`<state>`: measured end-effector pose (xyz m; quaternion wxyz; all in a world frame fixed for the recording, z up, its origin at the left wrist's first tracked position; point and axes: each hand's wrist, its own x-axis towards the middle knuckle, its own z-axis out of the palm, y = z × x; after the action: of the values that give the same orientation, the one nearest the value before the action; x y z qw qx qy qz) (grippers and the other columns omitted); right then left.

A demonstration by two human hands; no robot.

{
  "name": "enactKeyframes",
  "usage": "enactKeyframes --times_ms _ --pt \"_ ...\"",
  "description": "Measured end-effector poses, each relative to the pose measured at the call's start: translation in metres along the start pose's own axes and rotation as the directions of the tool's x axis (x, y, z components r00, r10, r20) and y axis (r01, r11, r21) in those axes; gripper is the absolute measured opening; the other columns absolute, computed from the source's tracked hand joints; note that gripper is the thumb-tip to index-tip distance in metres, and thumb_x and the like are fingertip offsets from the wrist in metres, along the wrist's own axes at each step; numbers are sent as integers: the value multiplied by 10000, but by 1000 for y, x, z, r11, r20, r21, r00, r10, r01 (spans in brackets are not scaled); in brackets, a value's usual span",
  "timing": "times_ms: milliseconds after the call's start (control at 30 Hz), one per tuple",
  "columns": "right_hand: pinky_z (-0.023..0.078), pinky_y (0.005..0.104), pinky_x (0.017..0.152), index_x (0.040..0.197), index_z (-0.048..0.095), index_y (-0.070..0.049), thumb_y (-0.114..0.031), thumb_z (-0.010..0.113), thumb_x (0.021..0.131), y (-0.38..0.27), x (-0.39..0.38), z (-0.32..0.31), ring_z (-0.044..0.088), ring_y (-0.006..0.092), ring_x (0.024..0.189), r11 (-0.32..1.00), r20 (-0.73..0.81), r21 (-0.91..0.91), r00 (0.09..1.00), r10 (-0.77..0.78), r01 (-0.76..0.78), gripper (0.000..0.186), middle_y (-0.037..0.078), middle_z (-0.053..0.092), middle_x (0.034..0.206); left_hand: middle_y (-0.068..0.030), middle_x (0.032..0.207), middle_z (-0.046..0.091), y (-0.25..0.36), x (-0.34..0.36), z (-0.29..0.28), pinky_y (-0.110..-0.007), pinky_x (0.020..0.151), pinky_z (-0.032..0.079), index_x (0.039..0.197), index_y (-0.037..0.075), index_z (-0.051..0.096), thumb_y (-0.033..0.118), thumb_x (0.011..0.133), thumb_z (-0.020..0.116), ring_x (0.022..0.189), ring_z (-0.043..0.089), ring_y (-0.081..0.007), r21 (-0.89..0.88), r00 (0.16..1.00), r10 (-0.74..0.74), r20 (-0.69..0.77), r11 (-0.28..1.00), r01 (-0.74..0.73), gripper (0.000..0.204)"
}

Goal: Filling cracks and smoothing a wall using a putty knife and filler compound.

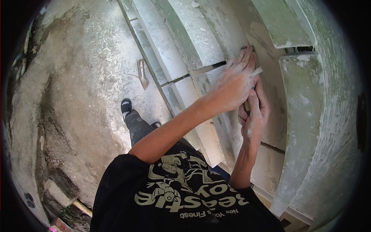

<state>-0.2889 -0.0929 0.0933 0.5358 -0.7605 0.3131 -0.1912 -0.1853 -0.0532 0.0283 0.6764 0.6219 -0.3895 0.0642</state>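
Both my hands are close together on the pale, dusty surface of a long moulded panel (276,116). My left hand (234,83) reaches across from the left, fingers stretched out and pressed together over a dark, narrow hand tool. A pale strip (256,71) sticks out beside its thumb. My right hand (257,112) is closed round the near end of the dark hand tool (246,107), which shows a yellowish edge. Most of this tool is hidden under my hands, so its exact kind cannot be made out. White dust coats both hands.
Long greenish-white slabs (303,104) with gaps between them run along the right. Broken flakes (203,29) lie on a ledge further off. A brownish piece (142,74) rests on the stained concrete floor (89,77). A sandalled foot (126,106) stands left.
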Motion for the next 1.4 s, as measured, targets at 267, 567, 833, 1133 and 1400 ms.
enactKeyframes --times_ms 267,567,833,1133,1400 --pt "186 219 417 1513 443 -33 -195 526 1031 -8 9 24 310 24 486 999 98 20 994 -51 50 516 -70 422 689 -380 1530 310 -14 9 -31 -482 1174 294 1410 -136 409 199 1030 474 1440 290 -511 -79 999 -39 -7 996 39 511" --pt "260 209 392 1502 424 28 -211 581 1026 33 -61 -51 389 33 487 999 11 -28 999 -33 33 556 -26 506 698 -398 1552 237 34 -60 25 -496 1186 279 1476 -153 288 201 1027 509 1452 253 -532 -146 988 -55 147 986 77 614" --pt "252 192 394 1537 393 -25 -209 560 1012 37 -60 -61 377 28 483 987 -71 -58 986 -152 148 581 7 620 829 -415 1556 187 51 -49 44 -510 1188 283 1474 -158 246 196 1027 505 1457 230 -538 -164 995 -1 98 986 17 626" --pt "263 184 424 1500 446 1 -115 556 1011 42 -49 -76 360 0 487 993 -136 -78 986 -101 91 514 4 645 881 -455 1496 234 53 -46 59 -514 1177 304 1424 -201 282 174 1002 550 1414 275 -573 -150 997 77 26 986 -72 625" --pt "344 178 514 1450 504 26 -59 578 1005 40 -41 -64 458 12 607 964 -147 -155 959 -240 218 459 -24 605 838 -450 1490 249 47 -37 55 -488 1184 309 1423 -199 299 146 990 557 1415 288 -561 -199 998 60 -30 978 -64 612"
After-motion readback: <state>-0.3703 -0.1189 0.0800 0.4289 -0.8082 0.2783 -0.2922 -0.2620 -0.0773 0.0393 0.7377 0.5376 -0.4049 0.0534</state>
